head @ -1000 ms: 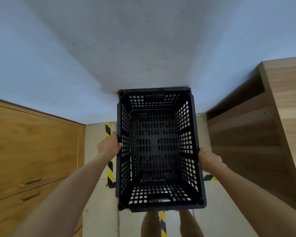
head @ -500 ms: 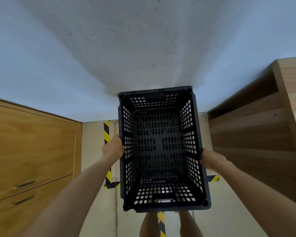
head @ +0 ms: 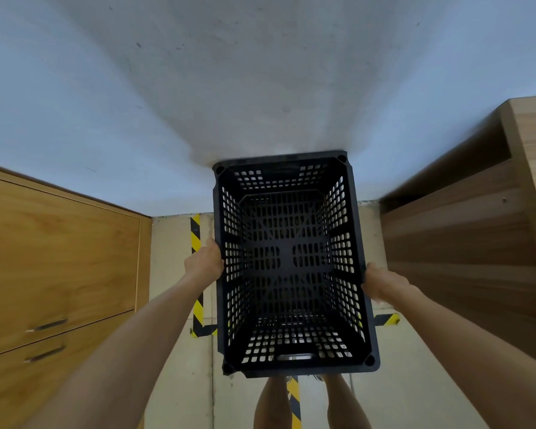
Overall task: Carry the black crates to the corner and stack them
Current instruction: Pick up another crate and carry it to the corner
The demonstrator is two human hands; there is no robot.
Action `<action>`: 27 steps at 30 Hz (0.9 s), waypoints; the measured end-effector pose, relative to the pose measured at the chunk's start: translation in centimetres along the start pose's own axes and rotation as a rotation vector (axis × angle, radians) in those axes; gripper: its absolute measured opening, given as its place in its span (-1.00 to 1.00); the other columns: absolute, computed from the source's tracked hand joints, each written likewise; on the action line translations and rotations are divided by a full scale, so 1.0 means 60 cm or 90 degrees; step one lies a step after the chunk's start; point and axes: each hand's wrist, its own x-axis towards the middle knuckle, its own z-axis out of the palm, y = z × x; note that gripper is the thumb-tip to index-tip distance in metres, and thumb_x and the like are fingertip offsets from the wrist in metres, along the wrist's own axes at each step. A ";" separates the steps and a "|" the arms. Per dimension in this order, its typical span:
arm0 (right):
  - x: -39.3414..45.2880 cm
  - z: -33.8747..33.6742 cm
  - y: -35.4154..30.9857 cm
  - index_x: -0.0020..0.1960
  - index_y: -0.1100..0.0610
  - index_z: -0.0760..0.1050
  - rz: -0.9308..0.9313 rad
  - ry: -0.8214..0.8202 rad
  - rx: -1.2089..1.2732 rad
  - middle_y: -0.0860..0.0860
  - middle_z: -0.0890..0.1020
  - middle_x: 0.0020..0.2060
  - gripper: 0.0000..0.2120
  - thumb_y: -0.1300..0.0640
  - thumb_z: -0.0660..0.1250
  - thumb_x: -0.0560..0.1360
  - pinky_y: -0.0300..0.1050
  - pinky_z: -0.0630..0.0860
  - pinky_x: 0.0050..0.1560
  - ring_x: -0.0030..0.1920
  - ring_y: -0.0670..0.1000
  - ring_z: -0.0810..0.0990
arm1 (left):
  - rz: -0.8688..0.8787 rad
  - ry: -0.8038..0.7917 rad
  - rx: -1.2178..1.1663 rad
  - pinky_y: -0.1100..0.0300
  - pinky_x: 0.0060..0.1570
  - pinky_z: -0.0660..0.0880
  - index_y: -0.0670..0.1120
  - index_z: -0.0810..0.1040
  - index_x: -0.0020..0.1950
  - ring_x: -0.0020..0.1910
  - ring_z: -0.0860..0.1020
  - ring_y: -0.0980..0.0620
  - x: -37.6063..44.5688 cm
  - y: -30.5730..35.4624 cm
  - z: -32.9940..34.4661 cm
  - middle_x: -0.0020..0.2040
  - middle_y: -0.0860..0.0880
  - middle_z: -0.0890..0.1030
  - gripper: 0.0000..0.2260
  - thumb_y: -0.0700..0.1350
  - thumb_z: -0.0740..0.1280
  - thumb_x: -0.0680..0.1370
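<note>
Head view: bare legs [head: 273,404] on beige floor [head: 180,382] crossed by yellow-black tape [head: 195,239]. Left hand [head: 203,263] and right hand [head: 381,283] clasp the black crate [head: 288,264], carried between wooden cabinets [head: 59,258] and shelving [head: 464,243], its far end near the grey wall [head: 229,72].

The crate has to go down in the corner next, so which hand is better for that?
Probably neither alone: both. The left hand grips the black crate on its left wall and the right hand on its right wall, about level, so lowering it onto the taped floor suits both together.
</note>
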 end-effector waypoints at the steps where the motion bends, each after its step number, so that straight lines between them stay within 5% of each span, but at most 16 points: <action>1: -0.001 0.000 0.003 0.32 0.23 0.27 0.000 0.006 -0.007 0.17 0.55 0.15 -0.73 0.22 0.09 0.63 -0.08 0.39 -0.12 -0.02 0.14 0.51 | 0.000 0.002 -0.005 0.08 -0.19 0.39 -0.21 0.28 0.31 0.06 0.58 -0.20 0.000 0.002 0.001 0.11 -0.17 0.59 -0.69 -0.10 0.22 0.64; 7: -0.009 -0.002 0.001 0.32 0.21 0.29 0.004 0.008 -0.014 0.16 0.57 0.16 -0.72 0.19 0.10 0.63 -0.07 0.41 -0.05 0.11 0.16 0.57 | -0.003 -0.012 -0.006 0.09 -0.17 0.37 -0.19 0.30 0.33 0.06 0.57 -0.17 -0.006 0.007 -0.006 0.12 -0.14 0.58 -0.67 -0.08 0.23 0.63; 11: -0.031 -0.032 -0.003 0.34 0.17 0.31 -0.018 0.068 -0.046 0.13 0.54 0.16 -0.69 0.11 0.12 0.63 -0.04 0.43 -0.05 0.11 0.17 0.56 | 0.050 -0.015 0.122 0.14 -0.24 0.34 -0.16 0.45 0.25 -0.08 0.53 -0.11 -0.017 0.011 -0.047 -0.08 -0.05 0.53 -0.73 -0.04 0.21 0.63; 17: -0.080 -0.081 -0.024 0.32 0.07 0.36 -0.107 0.135 0.037 0.07 0.58 0.08 -0.71 0.12 0.12 0.61 -0.05 0.49 -0.11 -0.04 0.10 0.56 | 0.164 0.024 0.168 0.03 -0.01 0.48 -0.09 0.46 0.26 0.15 0.54 -0.16 -0.044 0.032 -0.117 0.17 -0.13 0.56 -0.70 0.04 0.21 0.61; 27: -0.240 -0.179 -0.014 0.38 0.09 0.33 -0.174 0.171 0.097 0.12 0.54 0.28 -0.66 0.08 0.17 0.62 0.11 0.50 0.23 0.22 0.16 0.55 | 0.460 0.042 0.279 0.01 0.08 0.45 0.05 0.26 0.48 0.27 0.47 -0.12 -0.126 0.082 -0.255 0.32 -0.07 0.48 -0.55 0.04 0.26 0.61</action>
